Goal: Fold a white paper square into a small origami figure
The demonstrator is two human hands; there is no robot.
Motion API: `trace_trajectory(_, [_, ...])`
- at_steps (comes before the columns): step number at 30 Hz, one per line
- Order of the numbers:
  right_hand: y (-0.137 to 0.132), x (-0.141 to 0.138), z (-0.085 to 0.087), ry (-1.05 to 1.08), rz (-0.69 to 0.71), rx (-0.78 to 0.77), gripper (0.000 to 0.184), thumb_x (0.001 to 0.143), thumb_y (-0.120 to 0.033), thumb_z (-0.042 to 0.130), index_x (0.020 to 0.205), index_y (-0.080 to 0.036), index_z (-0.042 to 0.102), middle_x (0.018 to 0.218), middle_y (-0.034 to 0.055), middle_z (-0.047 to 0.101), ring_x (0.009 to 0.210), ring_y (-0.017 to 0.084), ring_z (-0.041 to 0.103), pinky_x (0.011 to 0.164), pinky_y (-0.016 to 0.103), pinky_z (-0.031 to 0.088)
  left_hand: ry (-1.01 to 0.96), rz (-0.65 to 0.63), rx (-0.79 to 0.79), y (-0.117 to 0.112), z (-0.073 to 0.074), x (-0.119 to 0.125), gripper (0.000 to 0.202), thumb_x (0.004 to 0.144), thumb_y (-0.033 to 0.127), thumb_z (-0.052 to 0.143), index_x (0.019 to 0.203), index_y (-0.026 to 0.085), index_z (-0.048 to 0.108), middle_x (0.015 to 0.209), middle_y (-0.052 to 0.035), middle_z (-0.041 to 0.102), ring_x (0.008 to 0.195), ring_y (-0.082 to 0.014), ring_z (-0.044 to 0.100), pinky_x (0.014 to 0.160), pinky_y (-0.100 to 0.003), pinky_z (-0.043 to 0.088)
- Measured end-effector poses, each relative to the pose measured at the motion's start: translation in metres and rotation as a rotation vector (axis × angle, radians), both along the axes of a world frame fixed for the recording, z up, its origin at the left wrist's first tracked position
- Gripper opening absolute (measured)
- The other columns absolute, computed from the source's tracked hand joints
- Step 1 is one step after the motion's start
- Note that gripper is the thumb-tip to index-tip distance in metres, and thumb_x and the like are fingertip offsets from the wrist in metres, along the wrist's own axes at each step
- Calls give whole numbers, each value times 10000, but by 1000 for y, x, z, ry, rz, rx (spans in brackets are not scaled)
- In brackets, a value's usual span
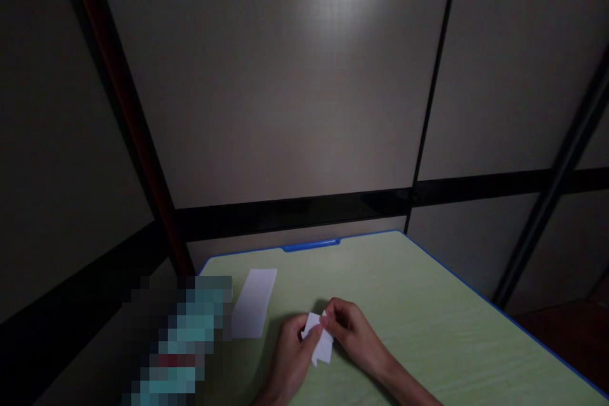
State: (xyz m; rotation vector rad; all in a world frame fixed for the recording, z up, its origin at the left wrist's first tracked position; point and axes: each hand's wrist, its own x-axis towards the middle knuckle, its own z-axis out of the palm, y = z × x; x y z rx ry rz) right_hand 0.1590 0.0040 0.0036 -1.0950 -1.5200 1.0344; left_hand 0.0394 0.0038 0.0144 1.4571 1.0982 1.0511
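A small piece of folded white paper [324, 350] is held between my two hands, just above the green tabletop. My left hand [295, 350] grips it from the left, the thumb pressed on its face and the fingers curled behind. At its upper right edge, my right hand [349, 330] pinches the paper between thumb and fingers. Several angular folds and pointed corners show on it, but parts are covered by my fingers. Left of my hands, a flat white sheet of paper [254, 302] lies untouched on the table.
The light green table [428, 311] has a blue edge and a blue handle-like piece [311, 245] at its far side. A pixelated teal area [190, 330] covers something at the table's left edge. Behind stand large grey panels [285, 108] with black bands.
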Motion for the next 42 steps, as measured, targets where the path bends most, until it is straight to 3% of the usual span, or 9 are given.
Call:
trace_trajectory(6, [-4,-2,4,90,-37,-48,265,628,-364,506,518,-138,424,471,-54,337,458,70,295,428,189,230,-18,20,-10,1,-6,0,182,569,267,522,569,87,550,488,4,504,463,-105,428,416,-189,311])
trace_trajectory(16, [-1,-2,5,342,23,-159,318,543,-413,569,460,-126,457,415,-57,352,413,60,285,419,191,199,-70,-34,-24,3,-9,-1,248,559,334,544,564,86,549,471,7,481,445,-90,406,404,-183,297])
trace_trajectory(22, [-1,-3,7,311,39,-125,325,624,-408,499,467,-133,425,426,-63,319,418,57,263,414,190,190,-83,-22,-49,7,-14,-3,295,564,373,534,596,80,545,443,22,458,401,-78,384,375,-180,283])
trace_trajectory(27, [0,-4,4,309,20,-126,253,533,-329,600,491,-137,440,437,-70,331,426,56,288,416,181,207,-82,-30,-23,5,-14,-2,279,574,365,538,575,87,543,462,19,475,426,-84,404,392,-178,295])
trace_trajectory(35, [-3,-2,12,266,-8,-164,183,565,-249,533,445,-126,472,408,-54,369,415,65,310,416,188,214,-47,-62,16,3,-15,-2,245,585,336,536,587,92,555,491,10,501,466,-99,433,427,-182,320])
trace_trajectory(42, [-2,-4,3,179,-101,-157,213,628,-274,487,469,-139,445,436,-59,330,437,71,302,412,185,223,-46,-55,1,1,-13,-1,216,575,307,542,567,92,552,487,6,506,468,-103,439,434,-186,333])
